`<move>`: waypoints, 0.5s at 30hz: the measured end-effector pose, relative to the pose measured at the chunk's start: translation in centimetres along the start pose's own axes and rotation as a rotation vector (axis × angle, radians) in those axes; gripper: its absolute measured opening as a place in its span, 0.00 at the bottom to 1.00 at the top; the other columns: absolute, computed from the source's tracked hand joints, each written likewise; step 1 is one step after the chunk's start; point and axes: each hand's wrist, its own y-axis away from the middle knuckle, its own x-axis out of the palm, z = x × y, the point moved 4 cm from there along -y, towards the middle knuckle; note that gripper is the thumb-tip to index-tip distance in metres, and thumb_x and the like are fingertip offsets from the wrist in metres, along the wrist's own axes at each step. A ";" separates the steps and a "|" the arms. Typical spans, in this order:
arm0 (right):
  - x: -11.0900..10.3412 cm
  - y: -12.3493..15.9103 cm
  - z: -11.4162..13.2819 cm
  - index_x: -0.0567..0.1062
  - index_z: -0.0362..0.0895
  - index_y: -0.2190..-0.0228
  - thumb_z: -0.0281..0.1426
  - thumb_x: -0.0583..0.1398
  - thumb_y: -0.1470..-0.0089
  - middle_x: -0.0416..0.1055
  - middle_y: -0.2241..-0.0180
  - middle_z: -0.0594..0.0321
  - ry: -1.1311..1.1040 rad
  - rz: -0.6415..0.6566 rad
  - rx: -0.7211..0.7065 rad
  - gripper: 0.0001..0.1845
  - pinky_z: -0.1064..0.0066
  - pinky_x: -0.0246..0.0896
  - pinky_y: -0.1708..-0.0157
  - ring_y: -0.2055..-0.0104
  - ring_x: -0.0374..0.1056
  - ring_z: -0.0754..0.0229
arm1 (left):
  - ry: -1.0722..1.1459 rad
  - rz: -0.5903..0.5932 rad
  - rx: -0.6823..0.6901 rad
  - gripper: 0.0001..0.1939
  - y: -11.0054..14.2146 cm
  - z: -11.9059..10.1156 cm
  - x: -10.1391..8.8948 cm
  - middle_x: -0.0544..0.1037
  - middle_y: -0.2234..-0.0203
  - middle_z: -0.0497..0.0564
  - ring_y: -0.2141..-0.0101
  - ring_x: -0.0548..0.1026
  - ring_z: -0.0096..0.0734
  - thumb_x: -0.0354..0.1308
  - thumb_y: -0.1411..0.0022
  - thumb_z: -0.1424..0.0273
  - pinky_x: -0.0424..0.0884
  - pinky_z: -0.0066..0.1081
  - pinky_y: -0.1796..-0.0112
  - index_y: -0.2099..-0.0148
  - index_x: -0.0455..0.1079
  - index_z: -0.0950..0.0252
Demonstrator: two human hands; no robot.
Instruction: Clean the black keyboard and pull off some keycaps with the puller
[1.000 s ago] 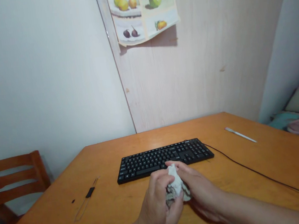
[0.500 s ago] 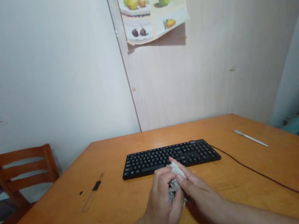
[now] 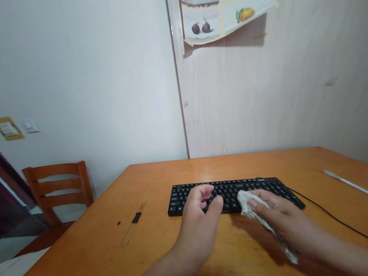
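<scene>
A black keyboard (image 3: 226, 191) lies across the middle of the table. My right hand (image 3: 276, 211) grips a crumpled white cloth (image 3: 258, 211) between thumb and fingers, just in front of the keyboard's right half. One end of the cloth dangles below the palm. My left hand (image 3: 200, 216) is empty, its fingers loosely curled and thumb apart, at the keyboard's front edge left of centre. It hides some of the keys; whether it touches them I cannot tell.
Left on the wooden table (image 3: 172, 264) lie a wire keycap puller (image 3: 136, 217) with a black grip and a small black piece (image 3: 119, 223). A thin white stick-like tool (image 3: 352, 184) rests at right. The keyboard's cable (image 3: 342, 223) runs to the lower right. A chair (image 3: 58, 184) stands at left.
My hands were together around the bunched cloth and have now parted. My left hand has let go; the cloth hangs looser in my right hand. The view has turned left.
</scene>
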 end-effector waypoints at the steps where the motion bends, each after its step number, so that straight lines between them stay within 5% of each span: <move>1: -0.4 -0.5 0.6 0.77 0.49 0.55 0.50 0.61 0.45 0.76 0.62 0.57 0.036 0.012 -0.036 0.23 0.60 0.65 0.57 0.57 0.69 0.48 | 0.058 -0.022 -0.010 0.17 -1.1 -0.1 -0.8 0.76 0.55 0.56 0.53 0.73 0.39 0.58 0.37 0.59 0.66 0.38 0.50 0.50 0.69 0.62; 4: -1.6 -2.5 1.6 0.79 0.49 0.57 0.50 0.61 0.45 0.77 0.60 0.56 0.120 0.042 -0.095 0.22 0.56 0.62 0.50 0.53 0.69 0.45 | 0.041 -0.119 0.037 0.19 -5.0 0.4 -3.8 0.77 0.60 0.54 0.58 0.73 0.37 0.57 0.37 0.55 0.67 0.34 0.53 0.52 0.70 0.65; 10: -3.3 -7.7 0.1 0.78 0.48 0.62 0.49 0.62 0.47 0.75 0.69 0.60 0.347 -0.015 -0.107 0.19 0.64 0.64 0.65 0.66 0.68 0.53 | -0.053 -0.286 0.033 0.23 -11.2 6.2 -8.5 0.79 0.61 0.56 0.56 0.74 0.42 0.50 0.36 0.50 0.66 0.39 0.49 0.61 0.73 0.66; 15: -0.7 -11.5 0.4 0.78 0.48 0.67 0.45 0.64 0.48 0.73 0.73 0.64 0.366 0.155 -0.166 0.14 0.67 0.60 0.68 0.70 0.65 0.57 | 0.003 -0.208 -0.039 0.30 -12.9 10.6 -9.7 0.80 0.60 0.61 0.56 0.76 0.44 0.49 0.37 0.45 0.67 0.42 0.48 0.61 0.74 0.69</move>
